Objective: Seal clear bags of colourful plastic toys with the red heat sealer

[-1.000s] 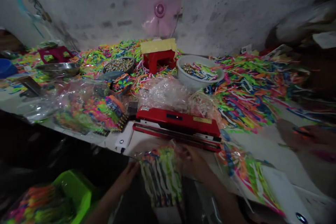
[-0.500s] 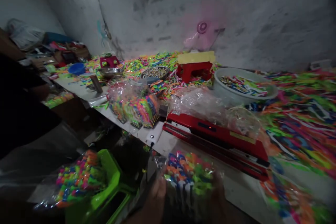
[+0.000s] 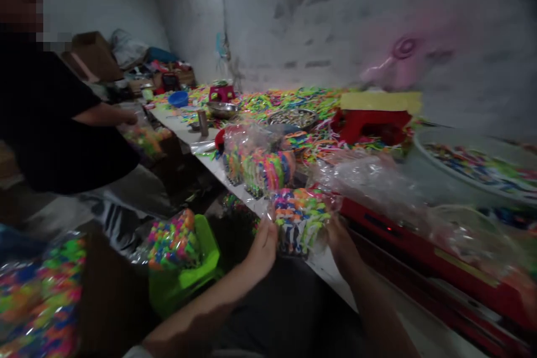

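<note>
L hand (image 3: 263,243), R hand (image 3: 339,238) grip bag (image 3: 300,224) nr cluttered tbl (image 3: 179,125), grey wall (image 3: 255,33).

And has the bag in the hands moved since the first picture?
Yes, leftward: judged against the red machine, the held bag went from in front of its left half to about its left end, nearer the filled bags.

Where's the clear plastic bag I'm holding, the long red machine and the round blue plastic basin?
Held clear plastic bag (image 3: 300,221), head view: front middle.
Long red machine (image 3: 415,245), head view: upper casing.
Round blue plastic basin (image 3: 178,100), head view: outer wall.
</note>
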{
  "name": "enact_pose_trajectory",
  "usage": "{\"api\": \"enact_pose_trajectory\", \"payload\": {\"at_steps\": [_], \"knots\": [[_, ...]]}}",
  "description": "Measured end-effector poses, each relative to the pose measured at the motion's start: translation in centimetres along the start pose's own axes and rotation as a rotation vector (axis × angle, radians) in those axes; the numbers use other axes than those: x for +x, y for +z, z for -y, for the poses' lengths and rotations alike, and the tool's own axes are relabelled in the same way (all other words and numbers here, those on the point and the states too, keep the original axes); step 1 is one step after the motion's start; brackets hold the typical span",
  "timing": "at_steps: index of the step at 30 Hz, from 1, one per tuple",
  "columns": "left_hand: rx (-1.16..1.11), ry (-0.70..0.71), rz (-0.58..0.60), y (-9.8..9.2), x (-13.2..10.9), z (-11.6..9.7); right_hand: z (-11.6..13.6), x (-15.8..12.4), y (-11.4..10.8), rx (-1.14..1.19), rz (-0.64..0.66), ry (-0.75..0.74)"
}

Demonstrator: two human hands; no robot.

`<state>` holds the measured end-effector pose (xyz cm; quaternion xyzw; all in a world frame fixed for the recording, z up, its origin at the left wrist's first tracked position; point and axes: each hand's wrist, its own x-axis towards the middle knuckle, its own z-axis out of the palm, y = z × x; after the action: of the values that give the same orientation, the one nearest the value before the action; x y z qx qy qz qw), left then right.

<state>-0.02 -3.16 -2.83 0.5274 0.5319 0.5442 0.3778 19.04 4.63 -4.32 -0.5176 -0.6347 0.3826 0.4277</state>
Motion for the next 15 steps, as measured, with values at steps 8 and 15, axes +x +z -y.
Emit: {"api": "enact_pose_trajectory", "payload": {"at_steps": [8, 15], "knots": [[-0.171, -0.229, -0.060, -11.7, -0.2, -0.2, 2.6, -4.1, 5.6, 0.397, 0.279, 0.201], [-0.286, -0.387, 0.166, -20.2, 6.0, 3.1, 1.0, -8.6, 17.2, 0.480, 0.259, 0.118]]}}
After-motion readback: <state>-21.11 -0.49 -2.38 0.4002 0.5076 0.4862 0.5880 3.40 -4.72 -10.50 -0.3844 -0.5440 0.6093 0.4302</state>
